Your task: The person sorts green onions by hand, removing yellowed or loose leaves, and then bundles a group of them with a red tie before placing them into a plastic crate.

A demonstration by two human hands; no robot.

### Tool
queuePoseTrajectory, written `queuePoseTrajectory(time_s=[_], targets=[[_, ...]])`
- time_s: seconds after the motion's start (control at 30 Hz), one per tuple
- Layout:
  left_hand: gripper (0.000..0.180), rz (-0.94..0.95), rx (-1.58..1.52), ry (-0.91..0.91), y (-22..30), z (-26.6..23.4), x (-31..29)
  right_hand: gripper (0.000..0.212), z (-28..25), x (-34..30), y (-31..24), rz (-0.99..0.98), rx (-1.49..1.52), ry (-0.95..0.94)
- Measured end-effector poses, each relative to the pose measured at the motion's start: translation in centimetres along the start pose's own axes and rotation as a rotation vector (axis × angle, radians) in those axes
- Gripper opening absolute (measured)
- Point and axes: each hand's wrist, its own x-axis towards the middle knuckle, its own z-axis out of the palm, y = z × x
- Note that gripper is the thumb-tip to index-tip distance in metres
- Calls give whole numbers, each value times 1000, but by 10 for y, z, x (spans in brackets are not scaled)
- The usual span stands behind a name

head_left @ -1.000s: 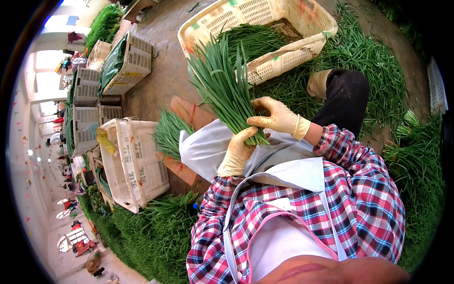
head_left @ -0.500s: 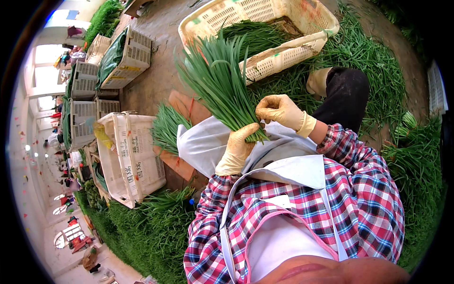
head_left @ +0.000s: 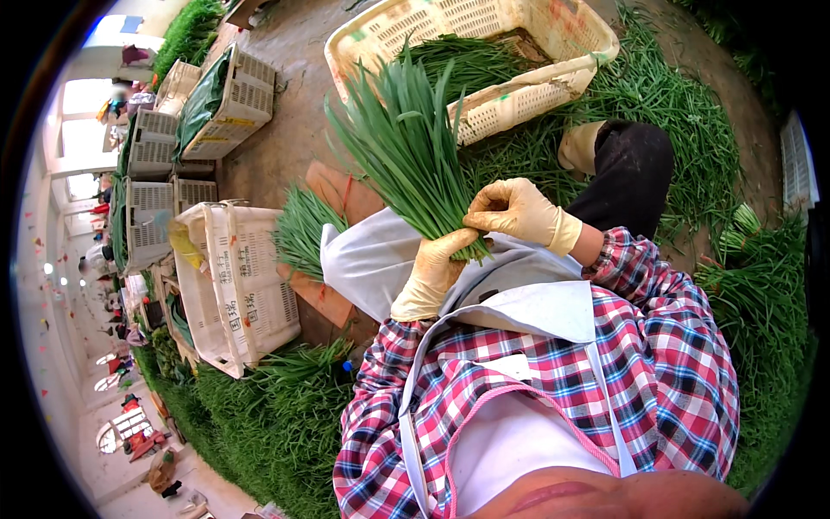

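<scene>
A thick bunch of garlic chives (head_left: 406, 147) rises in front of me, its leaves fanning up and away to the left. My left hand (head_left: 430, 275), in a cream rubber glove stained at the fingers, is wrapped round the lower stems with the thumb across them. The cut ends (head_left: 475, 251) poke out to the right of that thumb. My right hand (head_left: 517, 212), gloved alike, has its thumb and forefinger pinched together against the stems, just above the left thumb. Whatever lies in that pinch is hidden. The grey apron (head_left: 372, 259) covers my lap below the bunch.
Ahead stands a cream plastic crate (head_left: 497, 121) with more chives inside. Another chive bundle (head_left: 307, 229) lies on a brown board (head_left: 341, 195) to the left, near a white crate (head_left: 259, 294). Stacked crates (head_left: 229, 104) stand farther off. Loose chives (head_left: 666, 130) cover the floor right.
My right hand has come slightly left and down, now meeting the stems by the left thumb. The bunch's leaves have swung a little to the right and stand more upright.
</scene>
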Motion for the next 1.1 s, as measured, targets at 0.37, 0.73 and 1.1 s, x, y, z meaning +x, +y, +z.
queuePoseTrajectory(time_s=[0.37,0.73,1.1], targets=[[40,52,83,18,-5,9,-1,11,-3,-3,6,65,72,21],[41,49,45,2,-6,6,4,13,-9,-8,15,19,244,-4],[45,-12,-29,-14,-6,9,0,11,-17,-8,9,138,180,-93]])
